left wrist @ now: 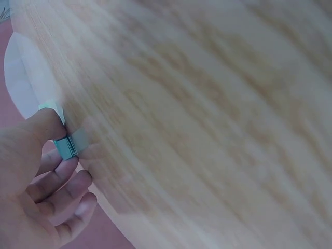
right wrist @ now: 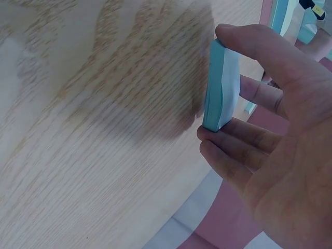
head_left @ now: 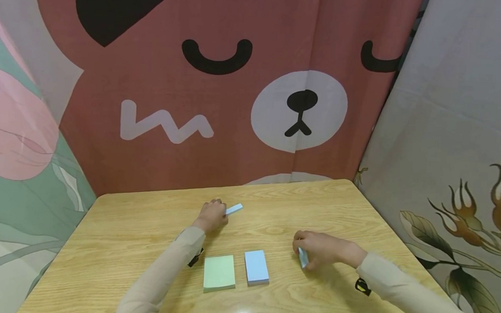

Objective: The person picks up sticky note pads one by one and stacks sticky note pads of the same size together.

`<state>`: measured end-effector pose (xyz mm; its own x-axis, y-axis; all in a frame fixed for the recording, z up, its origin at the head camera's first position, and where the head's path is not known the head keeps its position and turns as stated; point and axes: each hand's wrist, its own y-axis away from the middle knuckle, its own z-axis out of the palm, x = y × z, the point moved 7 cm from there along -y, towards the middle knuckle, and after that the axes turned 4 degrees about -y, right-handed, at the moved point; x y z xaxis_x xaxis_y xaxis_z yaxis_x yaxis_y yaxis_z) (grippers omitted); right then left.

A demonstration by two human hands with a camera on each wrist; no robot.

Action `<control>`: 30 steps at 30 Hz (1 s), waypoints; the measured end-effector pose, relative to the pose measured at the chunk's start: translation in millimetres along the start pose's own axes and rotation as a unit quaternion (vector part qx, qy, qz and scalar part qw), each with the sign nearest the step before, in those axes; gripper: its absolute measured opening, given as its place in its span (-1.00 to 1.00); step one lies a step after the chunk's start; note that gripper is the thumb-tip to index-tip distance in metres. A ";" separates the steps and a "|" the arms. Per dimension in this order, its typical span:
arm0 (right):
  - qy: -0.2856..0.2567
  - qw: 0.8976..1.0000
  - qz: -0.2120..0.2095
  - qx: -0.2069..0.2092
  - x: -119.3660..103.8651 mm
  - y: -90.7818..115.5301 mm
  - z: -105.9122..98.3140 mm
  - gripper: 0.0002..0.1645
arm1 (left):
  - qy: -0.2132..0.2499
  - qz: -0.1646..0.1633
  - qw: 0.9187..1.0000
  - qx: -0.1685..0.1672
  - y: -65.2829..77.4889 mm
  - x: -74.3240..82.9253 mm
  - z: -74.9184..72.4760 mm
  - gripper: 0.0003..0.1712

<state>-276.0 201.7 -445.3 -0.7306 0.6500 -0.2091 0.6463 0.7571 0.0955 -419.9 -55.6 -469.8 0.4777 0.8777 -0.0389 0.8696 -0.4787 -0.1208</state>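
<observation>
Toward the far middle of the table, my left hand [head_left: 213,216] pinches one end of a narrow light-blue sticky-note pad [head_left: 234,209]. The left wrist view shows that pad's end [left wrist: 66,148] between thumb and fingertips, the other fingers loosely bent. On the right side, my right hand [head_left: 324,249] holds a small light-blue sticky-note pad [right wrist: 222,85] on its edge, thumb at one end and fingers at the other. Between the arms lie a square pale-green sticky-note pad [head_left: 220,272] and, just right of it, a rectangular blue sticky-note pad [head_left: 256,267]; neither is touched.
The wooden table [head_left: 123,235] has its far edge against a curtain with a bear print [head_left: 219,103]. A floral curtain [head_left: 446,162] hangs along the right side. A patterned curtain [head_left: 19,116] hangs at the left.
</observation>
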 end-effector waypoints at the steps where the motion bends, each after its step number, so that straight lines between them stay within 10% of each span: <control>1: 0.003 1.000 -0.001 0.000 -0.8 -0.5 0.2 -0.59 | 0.001 0.001 1.000 0.001 -0.3 0.1 0.2 -0.86; 30: 0.024 0.999 -0.015 -0.032 -24.4 -17.4 5.7 -0.58 | 0.082 0.024 0.996 0.035 6.4 2.0 -15.4 -0.63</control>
<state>-268.1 172.3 -447.4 -0.7604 0.6280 -0.1655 0.6094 0.7780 0.1527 -411.4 -57.2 -455.4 0.5378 0.8350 0.1163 0.8371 -0.5125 -0.1914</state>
